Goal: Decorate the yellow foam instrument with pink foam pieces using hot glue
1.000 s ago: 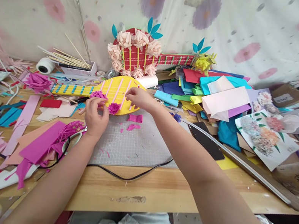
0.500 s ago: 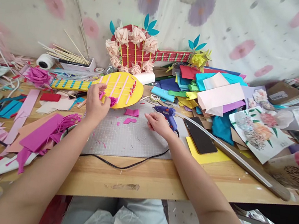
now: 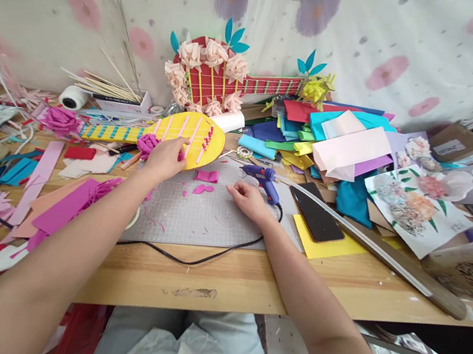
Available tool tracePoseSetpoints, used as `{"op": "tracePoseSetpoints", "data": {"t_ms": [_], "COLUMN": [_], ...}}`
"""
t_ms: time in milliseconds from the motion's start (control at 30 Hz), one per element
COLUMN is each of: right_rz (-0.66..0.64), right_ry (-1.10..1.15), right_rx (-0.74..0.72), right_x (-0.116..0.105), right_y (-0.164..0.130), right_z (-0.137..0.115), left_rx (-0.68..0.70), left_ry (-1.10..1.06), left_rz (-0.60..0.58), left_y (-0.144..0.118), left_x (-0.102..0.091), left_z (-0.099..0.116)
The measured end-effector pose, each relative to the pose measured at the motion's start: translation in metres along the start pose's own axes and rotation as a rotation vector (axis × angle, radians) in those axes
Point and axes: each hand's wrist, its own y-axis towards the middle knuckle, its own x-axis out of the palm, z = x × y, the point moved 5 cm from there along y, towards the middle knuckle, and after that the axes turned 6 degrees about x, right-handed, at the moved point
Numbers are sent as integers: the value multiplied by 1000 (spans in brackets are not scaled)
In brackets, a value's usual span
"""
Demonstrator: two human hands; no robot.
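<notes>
A yellow paper guitar (image 3: 171, 129) with pink strips and blue frets lies across the back of the grey cutting mat (image 3: 192, 218). My left hand (image 3: 166, 158) is over its body, fingers closed around a magenta paper flower (image 3: 182, 154) that is mostly hidden under them. Another magenta flower (image 3: 147, 145) sits on the guitar just left of that hand. My right hand (image 3: 248, 199) rests on the mat, loosely curled, with nothing visible in it. Close behind it lies a blue glue gun (image 3: 261, 176). Magenta scraps (image 3: 206, 176) lie between the hands.
A red paper guitar (image 3: 207, 83) with pale flowers leans at the back. Colored paper (image 3: 352, 142) is heaped right of it. A phone (image 3: 317, 212) and a long strip (image 3: 370, 249) lie at right. The glue gun's black cord (image 3: 189, 262) loops across the front.
My left hand has shifted right over the guitar body, uncovering the magenta flower on its left. My right hand stays in nearly the same place, still curled.
</notes>
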Motion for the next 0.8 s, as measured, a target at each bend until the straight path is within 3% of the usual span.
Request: {"op": "tracePoseSetpoints", "data": {"t_ms": [67,167,233,333,433,567,633,733,800], "right_rz": [0,-57,-137,-322,-454,-487,-405,-107,66], "right_ry": [-9,-28,-45,-30,-39,-172,-266,-402,-428], "right_rx": [-14,-17,-5,46,142,236,282,303,242], "right_x": [-1,-6,-12,-23,-41,-74,-91,-110,-110], "right_y": [0,-2,-5,-14,-24,-38,-40,-36,-29], "right_z": [0,1,2,4,8,19,27,36,38], "left_rx": [28,111,245,439,369,257,233,181,146], "left_ry": [-9,-4,-17,-23,12,20,13,-23,-68], "left_rz": [94,268,207,-28,-63,-39,-22,29,62], "left_y": [-3,-14,-25,-45,-58,-61,-59,-56,-57], "left_x": [-4,-12,-4,24,44,56,57,55,52], "left_z": [5,28,52,79,79,69,67,64,63]}}
